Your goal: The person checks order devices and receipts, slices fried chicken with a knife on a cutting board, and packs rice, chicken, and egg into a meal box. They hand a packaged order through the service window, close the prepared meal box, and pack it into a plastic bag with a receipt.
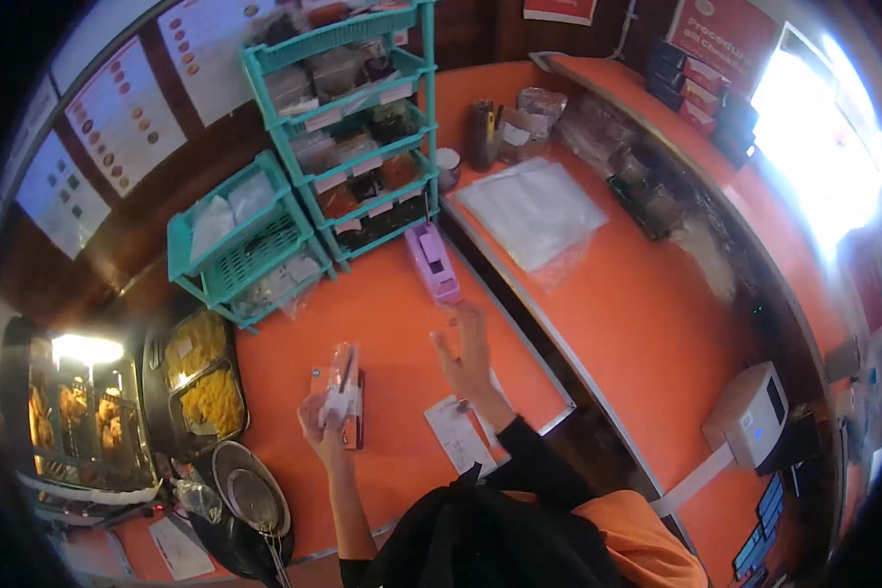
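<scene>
My left hand (321,419) grips the lower end of a clear plastic packet (342,370) with something slim and dark inside. The packet lies along the top of a small red-and-white box (358,423) on the orange counter. To the right, my right hand (468,355) is raised with its fingers spread, holding nothing. Just beyond its fingertips stands a purple tape dispenser (431,260). A paper slip (458,434) with writing lies on the counter below the right wrist.
Teal racks (363,196) of packets stand at the back. Food trays (213,404), a lit food warmer (83,412) and a round strainer (252,490) line the left. On the right-hand counter (598,333) are plastic bags (531,211) and a white printer (750,416) trailing paper.
</scene>
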Motion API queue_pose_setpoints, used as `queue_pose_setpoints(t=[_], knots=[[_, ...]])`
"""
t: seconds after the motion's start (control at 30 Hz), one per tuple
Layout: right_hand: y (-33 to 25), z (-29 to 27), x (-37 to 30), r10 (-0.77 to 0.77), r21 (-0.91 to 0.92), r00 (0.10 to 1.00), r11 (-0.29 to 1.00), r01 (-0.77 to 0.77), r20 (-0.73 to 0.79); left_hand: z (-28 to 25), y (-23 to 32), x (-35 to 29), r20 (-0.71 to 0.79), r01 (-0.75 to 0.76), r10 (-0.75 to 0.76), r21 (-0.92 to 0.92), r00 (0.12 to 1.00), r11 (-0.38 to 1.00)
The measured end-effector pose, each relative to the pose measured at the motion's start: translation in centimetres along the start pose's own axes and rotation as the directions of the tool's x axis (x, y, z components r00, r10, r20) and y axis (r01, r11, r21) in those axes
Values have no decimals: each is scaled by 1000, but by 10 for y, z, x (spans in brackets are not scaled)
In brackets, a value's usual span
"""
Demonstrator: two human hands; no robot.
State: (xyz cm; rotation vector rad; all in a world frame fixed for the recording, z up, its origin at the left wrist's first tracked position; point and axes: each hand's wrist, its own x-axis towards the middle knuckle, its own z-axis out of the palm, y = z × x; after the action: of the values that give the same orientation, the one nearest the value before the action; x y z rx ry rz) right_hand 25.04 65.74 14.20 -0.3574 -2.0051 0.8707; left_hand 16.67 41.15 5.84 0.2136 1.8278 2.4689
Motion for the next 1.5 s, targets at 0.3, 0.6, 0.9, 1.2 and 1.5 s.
queue_pose_setpoints(t=[0.3,0.6,0.9,1.2,1.5], knots=[[269,-140,150,50,-425,997,902,-72,-63,-53,-76,18,36,-251,375,803,926,541],[345,-189,248,479,-480,654,855,-196,586,-31,-43,10,62,-242,538,932,841,270],[389,-193,239,156,-300,701,950,86,696,33,-34,-26,131,-333,519,888,845,318],[307,-200,292,-175,-360,913,879,313,368,72,-34,-37,3,-307,454,739,891,599],[14,-241,197,-362,-215,930,915,341,-66,224,-4,-105,547,-133,6,192,837,972]])
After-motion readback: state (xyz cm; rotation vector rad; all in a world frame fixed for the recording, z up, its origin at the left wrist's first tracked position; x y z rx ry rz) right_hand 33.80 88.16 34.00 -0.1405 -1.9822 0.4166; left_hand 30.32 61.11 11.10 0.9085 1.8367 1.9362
